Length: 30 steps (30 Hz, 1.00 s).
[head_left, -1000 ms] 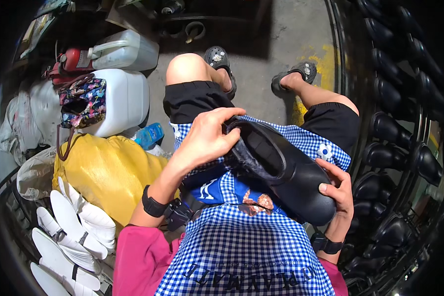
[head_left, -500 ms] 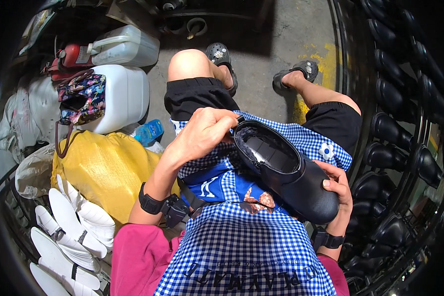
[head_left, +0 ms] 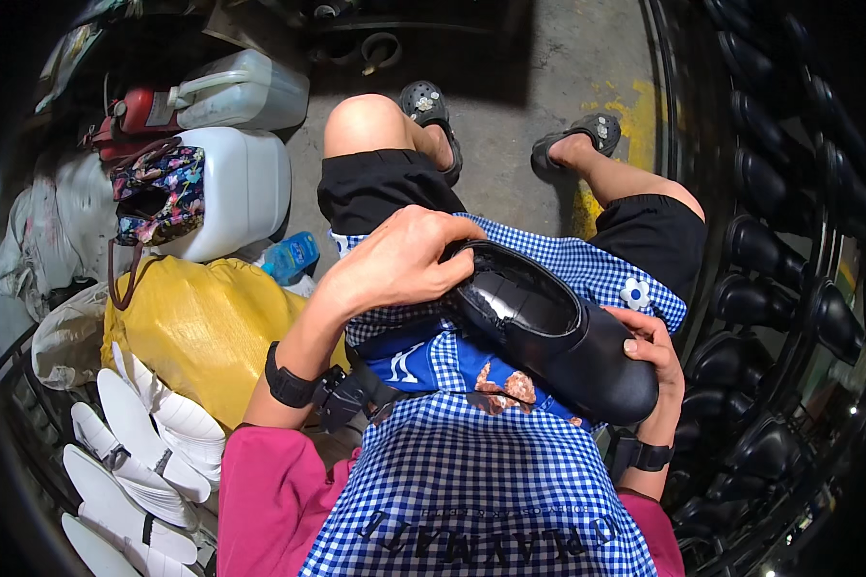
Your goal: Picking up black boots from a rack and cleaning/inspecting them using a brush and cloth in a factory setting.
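Observation:
A black shoe (head_left: 601,356) lies slantwise over my lap, its opening facing up and its rounded toe pointing to the lower right. My right hand (head_left: 656,356) is wrapped round the toe end, with the thumb on top. At the heel end, my left hand (head_left: 419,252) pinches the rim of the opening between thumb and fingers. Inside the shoe, a shiny dark surface (head_left: 534,303) shows, with a rough lining edge near the heel. Beneath the shoe is a blue-and-white checked apron (head_left: 471,481) with a blue printed patch.
On the left stand a yellow sack (head_left: 212,337), stacked white insoles (head_left: 130,433), a white jerrycan (head_left: 250,183) with a floral bag (head_left: 159,192), and a red fire extinguisher (head_left: 144,111). A rack of black shoes (head_left: 760,250) runs along my right.
My left hand has shifted over the heel rim, its fingers now reaching further across the edge. The shoe has moved very slightly; my right hand stays at the toe.

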Tool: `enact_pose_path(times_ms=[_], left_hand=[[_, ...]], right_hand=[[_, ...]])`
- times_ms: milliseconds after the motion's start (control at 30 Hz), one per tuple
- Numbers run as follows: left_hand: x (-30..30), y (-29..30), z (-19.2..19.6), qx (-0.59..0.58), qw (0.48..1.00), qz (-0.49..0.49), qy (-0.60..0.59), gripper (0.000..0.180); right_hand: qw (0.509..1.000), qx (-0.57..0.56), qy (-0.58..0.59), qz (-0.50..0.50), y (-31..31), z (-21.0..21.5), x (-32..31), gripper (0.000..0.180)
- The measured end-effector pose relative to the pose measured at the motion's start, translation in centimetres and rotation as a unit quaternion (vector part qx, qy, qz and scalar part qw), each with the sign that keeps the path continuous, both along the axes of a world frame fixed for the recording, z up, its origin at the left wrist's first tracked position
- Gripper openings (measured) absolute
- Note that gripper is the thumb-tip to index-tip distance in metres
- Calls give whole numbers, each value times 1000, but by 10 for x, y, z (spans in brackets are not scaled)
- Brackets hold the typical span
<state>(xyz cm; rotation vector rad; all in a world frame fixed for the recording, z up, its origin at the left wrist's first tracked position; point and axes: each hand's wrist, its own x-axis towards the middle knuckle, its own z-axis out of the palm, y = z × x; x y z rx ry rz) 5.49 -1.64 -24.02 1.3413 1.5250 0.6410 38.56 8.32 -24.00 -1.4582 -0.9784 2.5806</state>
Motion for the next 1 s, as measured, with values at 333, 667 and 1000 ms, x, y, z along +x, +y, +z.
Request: enact_pose_path(times_ms=[333, 667, 1000], left_hand=[[5, 4, -4, 4, 998, -1, 58, 27], [-5, 21, -5, 13, 991, -129, 25, 21], [19, 28, -4, 185, 974, 120, -56, 19]], right_hand=[[1000, -13, 0, 9, 3, -2, -2, 61], [1000, -13, -3, 0, 3, -2, -1, 62], [996, 25, -36, -76, -9, 15, 21, 64]])
